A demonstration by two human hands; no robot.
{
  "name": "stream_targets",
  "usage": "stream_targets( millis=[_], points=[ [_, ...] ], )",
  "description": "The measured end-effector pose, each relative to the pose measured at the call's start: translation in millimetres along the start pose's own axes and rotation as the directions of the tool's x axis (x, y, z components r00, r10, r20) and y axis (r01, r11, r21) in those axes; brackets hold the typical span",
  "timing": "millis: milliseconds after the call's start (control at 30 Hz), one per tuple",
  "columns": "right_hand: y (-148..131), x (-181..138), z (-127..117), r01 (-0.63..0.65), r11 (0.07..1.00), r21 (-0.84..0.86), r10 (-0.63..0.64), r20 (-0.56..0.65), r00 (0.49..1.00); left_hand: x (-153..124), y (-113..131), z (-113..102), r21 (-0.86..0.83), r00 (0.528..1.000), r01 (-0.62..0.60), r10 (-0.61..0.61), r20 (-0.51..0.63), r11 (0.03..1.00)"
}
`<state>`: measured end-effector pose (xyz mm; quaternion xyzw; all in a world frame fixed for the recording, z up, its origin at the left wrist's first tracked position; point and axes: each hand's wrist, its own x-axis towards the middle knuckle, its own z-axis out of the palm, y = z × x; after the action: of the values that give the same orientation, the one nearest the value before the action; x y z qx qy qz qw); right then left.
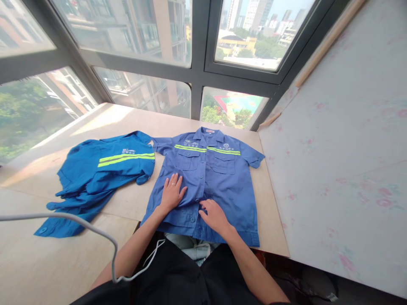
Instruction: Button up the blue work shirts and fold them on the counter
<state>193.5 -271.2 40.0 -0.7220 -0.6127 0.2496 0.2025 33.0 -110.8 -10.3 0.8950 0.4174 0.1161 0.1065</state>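
Observation:
A blue short-sleeved work shirt (pixel 227 186) lies front side up before me, its collar toward the window and its hem at the table's near edge. Yellow-green reflective stripes cross its chest above two flap pockets. My left hand (pixel 172 192), with a ring on one finger, rests flat on the shirt's left front, fingers spread. Beside the button placket, my right hand (pixel 214 215) touches the lower front with its fingers bent and thumb apart; whether fabric is pinched there I cannot tell. To the left lies a darker blue work jacket (pixel 104 173), partly folded, with a similar stripe.
The light wooden table (pixel 124 224) reaches the window frame (pixel 197 72). A floral-papered wall (pixel 333 148) closes off the right side. A grey-white cable (pixel 79 220) hangs across the lower left, in front of my left forearm.

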Motion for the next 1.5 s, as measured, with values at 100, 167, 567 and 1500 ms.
stream_targets(
  millis=[100,167,567,1500],
  points=[
    [-1.3,-5.5,-3.6,0.006,0.998,-0.062,0.000,0.091,0.996,-1.5,-8.2,-2.1,-0.024,0.999,-0.033,0.034,0.010,0.999],
    [0.3,-13.2,-7.0,0.021,0.996,-0.084,-0.009,0.139,0.990,-1.0,-12.4,-4.8,-0.055,0.999,-0.035,0.037,0.023,0.998],
    [-7.1,-59.5,9.0,0.122,0.975,-0.184,-0.101,0.121,0.988,-69.2,46.9,-72.4,-0.676,0.969,0.169,-0.245,-0.018,0.717],
    [-1.3,-78.7,-6.9,0.042,0.802,0.596,0.148,-0.268,0.952,-111.8,109.6,-71.6,-0.490,0.389,0.578,-0.308,0.868,-0.653]
  ],
)
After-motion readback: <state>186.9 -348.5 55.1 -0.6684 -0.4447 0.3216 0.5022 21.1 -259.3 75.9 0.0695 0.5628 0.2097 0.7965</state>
